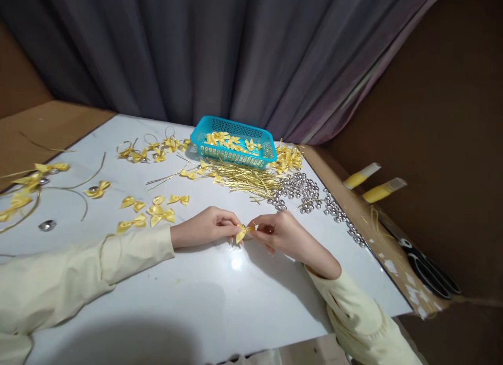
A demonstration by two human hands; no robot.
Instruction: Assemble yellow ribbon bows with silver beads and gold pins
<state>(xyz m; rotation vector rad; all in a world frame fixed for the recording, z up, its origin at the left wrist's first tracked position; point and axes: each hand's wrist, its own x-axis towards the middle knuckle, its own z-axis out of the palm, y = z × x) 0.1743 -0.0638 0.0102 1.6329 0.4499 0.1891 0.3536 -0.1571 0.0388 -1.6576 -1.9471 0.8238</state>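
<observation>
My left hand [206, 226] and my right hand [285, 233] meet over the white table top [220, 297], both pinched on one small yellow ribbon bow [244, 231]. The left fingers hold its left wing, the right fingers its right side. Something small and dark shows under the right fingertips; I cannot make it out. Both arms wear pale cream sleeves and rest on the table.
A blue basket [232, 141] of yellow bows stands at the back. Before it lie gold wires [239, 177] and silver beads [301, 189]. Loose bows [155, 210] lie left of my left hand. Scissors [426, 265] and two yellow tubes [371, 183] rest at the right edge.
</observation>
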